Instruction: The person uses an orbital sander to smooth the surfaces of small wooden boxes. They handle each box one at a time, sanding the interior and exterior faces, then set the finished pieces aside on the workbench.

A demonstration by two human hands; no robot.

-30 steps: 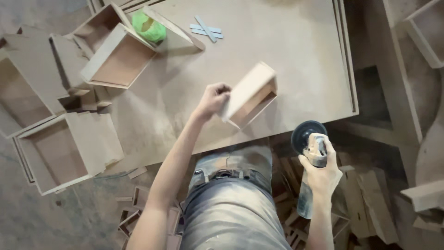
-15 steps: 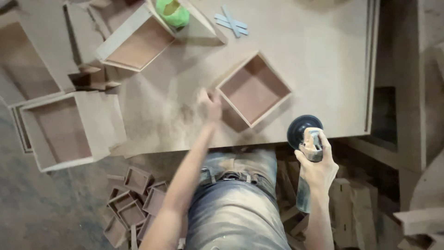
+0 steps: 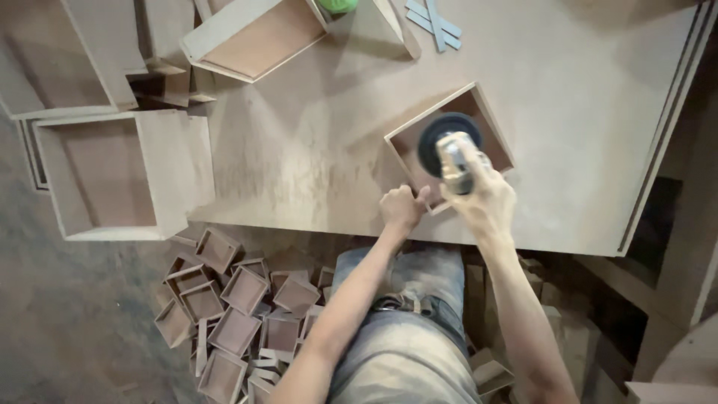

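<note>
At the near edge of the workbench [image 3: 583, 112], the right hand [image 3: 486, 202] has its fingers wrapped tight round the silver body of a disc sander [image 3: 447, 150], whose round black pad hangs over the open top of a small square wooden box [image 3: 490, 131]. At about nine o'clock from that hand, the left hand [image 3: 400, 209] is curled shut on the box's near corner, thumb up against the rim. This box sits on the bench at a skewed angle, opening upward, close to the near edge. Farther out, at eleven o'clock, a larger open box [image 3: 254, 37] lies near the far edge, with a green object [image 3: 336, 6] beside it and some pale blue strips [image 3: 434, 19] at twelve o'clock. At nine o'clock a big open box [image 3: 112, 176] overhangs the bench's left end. Down at seven o'clock, a heap of small boxes [image 3: 232, 314] lies on the floor.
</note>
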